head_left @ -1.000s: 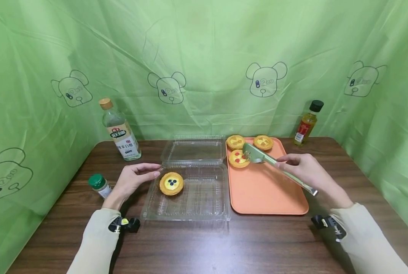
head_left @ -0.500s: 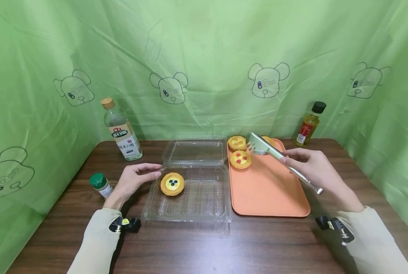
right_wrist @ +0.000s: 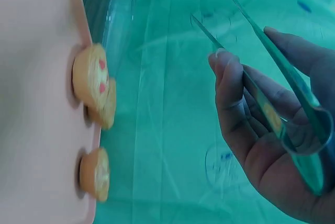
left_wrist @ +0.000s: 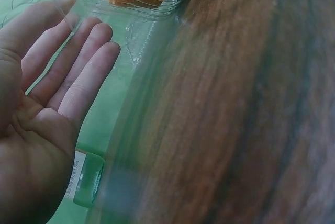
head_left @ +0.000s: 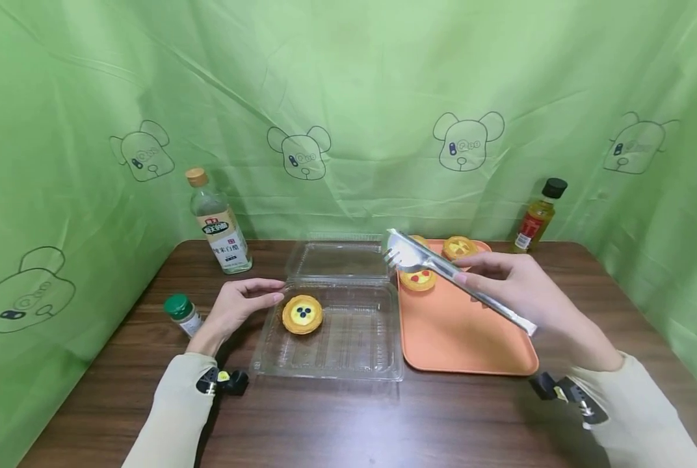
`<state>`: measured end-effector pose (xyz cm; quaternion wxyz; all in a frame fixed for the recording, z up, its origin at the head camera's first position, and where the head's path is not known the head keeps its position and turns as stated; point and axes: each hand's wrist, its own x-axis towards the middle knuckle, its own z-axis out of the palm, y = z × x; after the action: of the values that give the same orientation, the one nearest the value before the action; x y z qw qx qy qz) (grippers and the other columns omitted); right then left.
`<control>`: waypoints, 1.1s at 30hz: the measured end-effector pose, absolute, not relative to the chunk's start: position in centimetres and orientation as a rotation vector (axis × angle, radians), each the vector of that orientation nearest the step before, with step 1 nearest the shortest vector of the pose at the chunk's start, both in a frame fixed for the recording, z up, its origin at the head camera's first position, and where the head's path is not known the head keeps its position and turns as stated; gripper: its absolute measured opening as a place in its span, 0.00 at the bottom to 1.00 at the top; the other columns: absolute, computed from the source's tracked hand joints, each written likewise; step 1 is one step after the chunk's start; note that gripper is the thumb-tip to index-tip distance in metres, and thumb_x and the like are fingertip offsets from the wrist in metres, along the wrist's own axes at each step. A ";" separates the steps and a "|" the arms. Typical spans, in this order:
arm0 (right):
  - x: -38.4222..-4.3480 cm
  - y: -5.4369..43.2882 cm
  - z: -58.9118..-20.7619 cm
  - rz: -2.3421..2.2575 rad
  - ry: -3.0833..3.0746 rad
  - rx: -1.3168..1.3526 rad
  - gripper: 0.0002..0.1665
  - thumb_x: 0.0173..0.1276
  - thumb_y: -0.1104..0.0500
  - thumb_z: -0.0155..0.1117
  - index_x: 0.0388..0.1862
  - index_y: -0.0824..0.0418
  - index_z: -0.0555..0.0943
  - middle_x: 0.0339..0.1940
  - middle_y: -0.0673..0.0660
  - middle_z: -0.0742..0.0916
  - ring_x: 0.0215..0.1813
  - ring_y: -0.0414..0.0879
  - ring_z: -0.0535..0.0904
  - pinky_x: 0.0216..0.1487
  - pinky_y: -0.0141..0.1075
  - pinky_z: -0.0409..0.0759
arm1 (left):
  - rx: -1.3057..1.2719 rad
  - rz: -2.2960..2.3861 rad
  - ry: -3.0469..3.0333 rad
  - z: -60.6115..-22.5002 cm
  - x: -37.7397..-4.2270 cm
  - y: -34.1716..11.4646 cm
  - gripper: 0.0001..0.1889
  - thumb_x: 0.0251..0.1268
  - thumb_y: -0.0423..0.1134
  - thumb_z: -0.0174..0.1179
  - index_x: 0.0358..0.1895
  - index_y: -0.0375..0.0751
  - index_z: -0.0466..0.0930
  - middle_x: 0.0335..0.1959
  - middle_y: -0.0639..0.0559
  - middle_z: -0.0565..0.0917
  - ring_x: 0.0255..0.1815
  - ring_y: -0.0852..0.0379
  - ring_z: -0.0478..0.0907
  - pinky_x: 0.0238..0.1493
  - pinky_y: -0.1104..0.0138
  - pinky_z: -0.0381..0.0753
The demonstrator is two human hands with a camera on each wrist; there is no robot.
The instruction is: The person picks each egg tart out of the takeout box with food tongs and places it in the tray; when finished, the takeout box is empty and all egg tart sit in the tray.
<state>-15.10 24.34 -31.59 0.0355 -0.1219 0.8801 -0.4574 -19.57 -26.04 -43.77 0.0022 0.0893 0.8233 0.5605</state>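
Observation:
At the left side of a clear plastic container [head_left: 348, 338], my left hand [head_left: 240, 305] pinches the rim between thumb and fingertips; in the left wrist view its other fingers [left_wrist: 89, 82] are extended. Inside the container, on the left, sits an egg tart with dark berries [head_left: 302, 315]. My right hand [head_left: 506, 286] holds metal tongs [head_left: 407, 253] above the orange tray's far left corner. The right wrist view shows the tongs' arms [right_wrist: 261, 103] spread, nothing between their tips. Below them lies a tart with red pieces [right_wrist: 91, 76], partly covered in the head view.
The orange tray [head_left: 465, 344] stands right of the container and bears further tarts, one of them at its back [head_left: 459, 247]. A vinegar bottle [head_left: 222, 234] and a green-capped jar [head_left: 183, 314] stand at left. An oil bottle [head_left: 538, 216] is at back right, before a green curtain [head_left: 378, 97].
The tongs have risen off the tart with red pieces and swung left toward the container. The tarts stay in place, and my left hand keeps to the container's rim. The head view has shifted slightly.

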 end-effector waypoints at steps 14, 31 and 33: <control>-16.5 17.8 -31.8 -1.085 2.735 -0.717 0.20 0.72 0.46 0.76 0.56 0.55 0.90 0.32 0.45 0.89 0.30 0.44 0.83 0.31 0.38 0.81 | 0.264 1.762 2.577 -43.7 -19.7 -26.0 0.20 0.64 0.47 0.79 0.56 0.43 0.91 0.52 0.52 0.91 0.55 0.56 0.87 0.56 0.69 0.82; -17.6 12.9 -33.0 -0.837 2.681 -0.892 0.17 0.72 0.48 0.74 0.51 0.58 0.92 0.40 0.46 0.91 0.35 0.39 0.84 0.39 0.39 0.84 | 0.245 1.771 2.561 -43.8 -19.8 -26.0 0.21 0.63 0.47 0.79 0.55 0.42 0.91 0.51 0.51 0.91 0.54 0.56 0.87 0.55 0.69 0.82; -17.7 12.4 -33.1 -0.817 2.678 -0.900 0.16 0.72 0.48 0.74 0.50 0.58 0.92 0.38 0.46 0.91 0.34 0.38 0.83 0.37 0.38 0.83 | 0.242 1.771 2.562 -43.9 -19.8 -26.1 0.21 0.62 0.47 0.80 0.55 0.43 0.91 0.51 0.51 0.92 0.54 0.56 0.87 0.55 0.69 0.82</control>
<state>-17.69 12.45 -33.08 0.1003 -0.3046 0.9059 -0.2765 -19.81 -26.05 -43.86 0.0089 0.0775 0.8200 0.5670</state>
